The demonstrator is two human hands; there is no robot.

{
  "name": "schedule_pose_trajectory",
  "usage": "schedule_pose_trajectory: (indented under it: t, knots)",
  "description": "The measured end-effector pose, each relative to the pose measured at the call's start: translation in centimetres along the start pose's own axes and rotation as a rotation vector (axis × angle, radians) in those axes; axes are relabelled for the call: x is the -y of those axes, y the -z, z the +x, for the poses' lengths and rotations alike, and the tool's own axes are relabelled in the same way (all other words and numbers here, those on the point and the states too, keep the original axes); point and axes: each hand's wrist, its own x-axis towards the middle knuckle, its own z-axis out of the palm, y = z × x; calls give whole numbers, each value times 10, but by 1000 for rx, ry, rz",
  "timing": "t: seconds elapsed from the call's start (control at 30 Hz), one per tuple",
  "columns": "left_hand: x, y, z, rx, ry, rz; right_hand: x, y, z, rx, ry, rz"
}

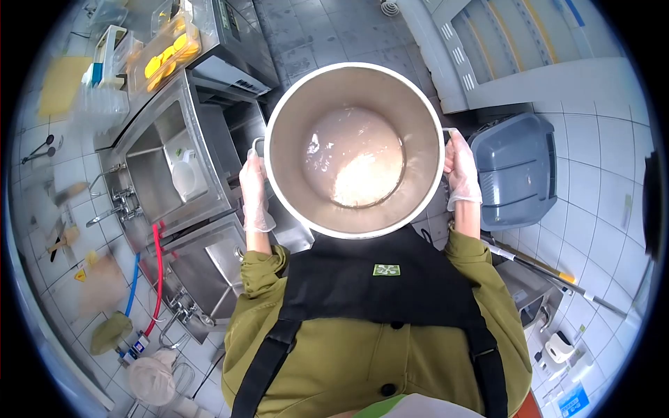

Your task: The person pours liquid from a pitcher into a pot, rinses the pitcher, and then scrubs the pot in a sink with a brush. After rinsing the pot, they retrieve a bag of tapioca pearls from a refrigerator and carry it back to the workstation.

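A large metal pot [289, 202] is held up in front of my black apron, its open top towards me. Cloudy liquid lies in the bottom, with a pale, bright mass under it. My left hand [254, 187], in a clear glove, is closed round the handle on the pot's left side. On the right side my right hand [461, 167], gloved too, has its fingers wrapped round the other handle.
Steel sinks [157, 146] with taps line the left wall, a white container [184, 177] in one. Beyond them a tub [167, 56] holds yellow pieces. At the right stand a grey bin [516, 171] and a long pole [536, 265].
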Motion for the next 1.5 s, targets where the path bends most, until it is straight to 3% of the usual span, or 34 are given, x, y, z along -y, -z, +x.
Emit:
schedule_pose_trajectory:
  t: [0.7, 0.73, 0.83, 0.9, 1.0, 1.1, 1.23, 1.3, 1.37, 1.5]
  knots:
    - [18, 0, 3, -36, 12, -45, -8, 4, -6, 19, -9, -7]
    - [23, -4, 8, -22, 7, -38, -4, 2, -10, -69, -26, -30]
    - [16, -16, 6, -25, -147, 195, -7, 16, -6, -139, -25, -47]
    - [34, -11, 20, 38, -186, 240, 7, -9, -23, -170, -48, -64]
    - [20, -11, 10, 35, -101, -16, 5, 18, 0, 113, -46, -143]
    - [35, -8, 9, 0, -65, -170, -2, 24, 12, 69, -38, -165]
    - [38, 6, -14, -102, -63, -284, 1, -9, 0, 174, -50, -239]
    - [43, 14, -26, -149, -37, -232, -1, 9, 21, 419, -77, -244]
    - [52, 16, -37, -192, -37, -244, 0, 2, 28, 336, -74, -341]
    - [73, 8, -63, -306, -14, -243, 7, 1, 47, 382, -99, -388]
